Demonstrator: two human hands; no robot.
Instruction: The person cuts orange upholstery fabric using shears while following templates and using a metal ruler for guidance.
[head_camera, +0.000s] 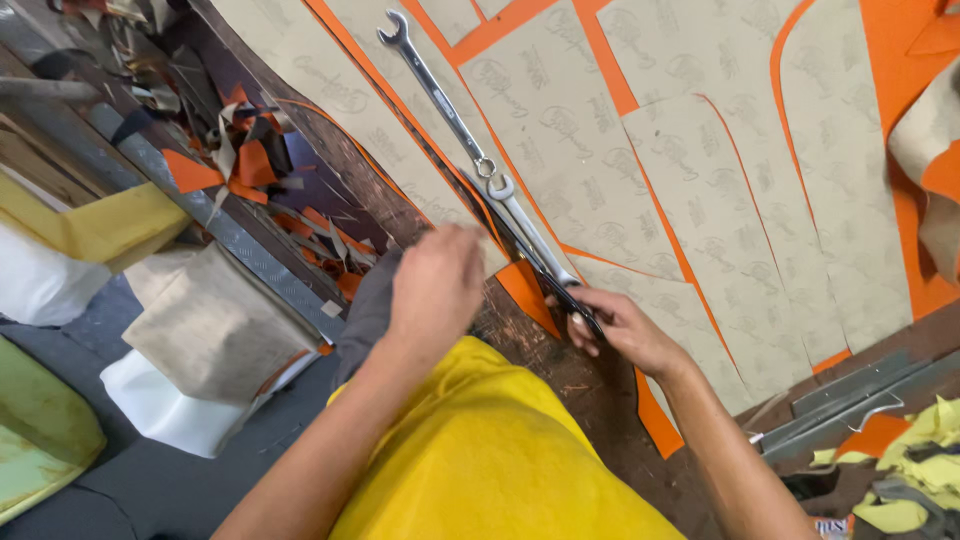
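Gripping scissors (560, 290) in right hand (615, 325) | left hand (435, 285) curling on pattern sheet (440, 190) beside scissors | sheet slipping risks crooked cut.

Our left hand (437, 285) is motion-blurred, so we cannot tell what its fingers press. Our right hand (612, 325) hides the scissors' (560, 290) handles inside its fingers. The tan pattern sheets (700, 150) run off the top edge.

Bright yellow garment over the torso, bare forearms, no gloves or sleeves.
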